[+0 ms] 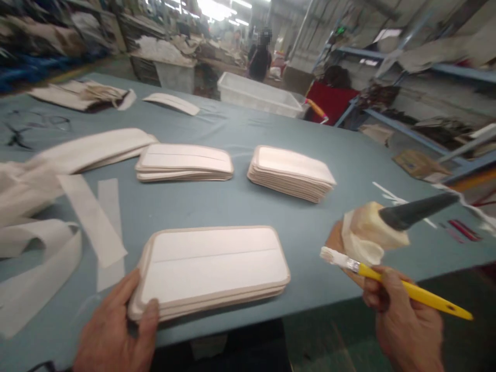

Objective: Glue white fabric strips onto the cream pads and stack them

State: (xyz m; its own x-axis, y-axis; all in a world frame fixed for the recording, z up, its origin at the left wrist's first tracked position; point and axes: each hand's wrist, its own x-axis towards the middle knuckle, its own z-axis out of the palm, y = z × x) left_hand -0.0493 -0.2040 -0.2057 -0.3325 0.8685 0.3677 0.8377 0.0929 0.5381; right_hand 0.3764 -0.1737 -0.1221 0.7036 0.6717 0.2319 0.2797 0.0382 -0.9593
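Observation:
In the head view a stack of white rectangular panels [217, 263] with rounded corners and beige borders lies near the table's front edge. My left hand [120, 325] grips its left end, thumb on the top panel's corner and fingers at the side. A thin line runs lengthwise across the top panel. My right hand [403, 310] holds a paintbrush [422, 295] by its yellow handle, the whitish bristles pointing left. Just beyond the bristles stands a glue-caked container [362, 235], with a dark tapered handle [420, 211] leaning out to the right.
Two more panel stacks, one at centre left [184, 161] and one at centre right [290, 170], sit farther back on the blue-green table [217, 204]. Pale fabric strips [93, 219] lie at left. A white bin [258, 95] stands beyond the table; a person [260, 59] is in the background.

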